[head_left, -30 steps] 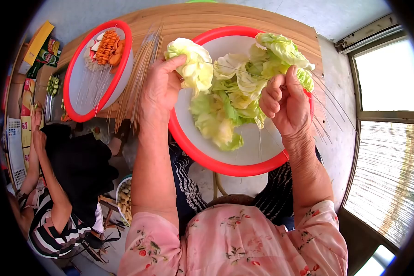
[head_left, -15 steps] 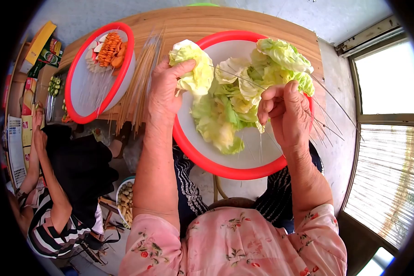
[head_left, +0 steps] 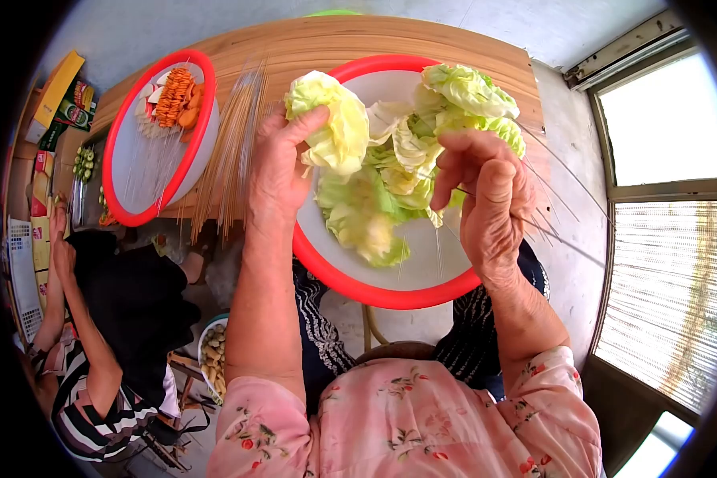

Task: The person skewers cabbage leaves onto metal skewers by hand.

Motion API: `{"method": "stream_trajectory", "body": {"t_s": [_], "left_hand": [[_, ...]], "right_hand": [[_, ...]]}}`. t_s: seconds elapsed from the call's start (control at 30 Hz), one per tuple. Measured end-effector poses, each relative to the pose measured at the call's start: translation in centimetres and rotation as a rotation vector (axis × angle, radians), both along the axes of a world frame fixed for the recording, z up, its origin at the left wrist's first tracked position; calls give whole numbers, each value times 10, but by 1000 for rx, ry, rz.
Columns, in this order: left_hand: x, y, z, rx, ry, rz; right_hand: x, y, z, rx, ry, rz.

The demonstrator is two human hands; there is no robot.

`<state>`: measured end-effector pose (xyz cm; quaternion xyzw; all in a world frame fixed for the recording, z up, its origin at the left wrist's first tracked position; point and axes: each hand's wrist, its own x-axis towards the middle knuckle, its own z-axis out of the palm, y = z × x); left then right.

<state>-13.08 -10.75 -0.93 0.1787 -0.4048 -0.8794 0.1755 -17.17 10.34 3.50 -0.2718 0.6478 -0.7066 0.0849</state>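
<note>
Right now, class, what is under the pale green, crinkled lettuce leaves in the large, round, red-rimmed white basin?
White floor of the basin shows beside the leaves; whatever lies directly beneath them is covered, and the right hand hides more floor.

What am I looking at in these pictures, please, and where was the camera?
There is no machine: a person works bare-handed, and one head-worn camera, looking forward and down, took every picture. The left hand holds a bunch of pale green leaves. The right hand is over a large red-rimmed basin of similar leaves; whether it grips anything is unclear. On the wooden table lie thin sticks, beside a smaller basin holding orange and white pieces.
</note>
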Motion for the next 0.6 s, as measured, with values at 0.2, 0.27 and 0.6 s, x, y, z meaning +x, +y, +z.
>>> {"method": "stream_trajectory", "body": {"t_s": [0.2, 0.27, 0.6], "left_hand": [[4, 13, 8, -36, -23, -109], [3, 8, -5, -515, -199, -59], [8, 25, 8, -124, 28, -210]], "right_hand": [[-9, -24, -9, 180, 532, -57], [-7, -30, -17, 177, 625, -56], [-4, -42, -26, 234, 98, -188]]}}
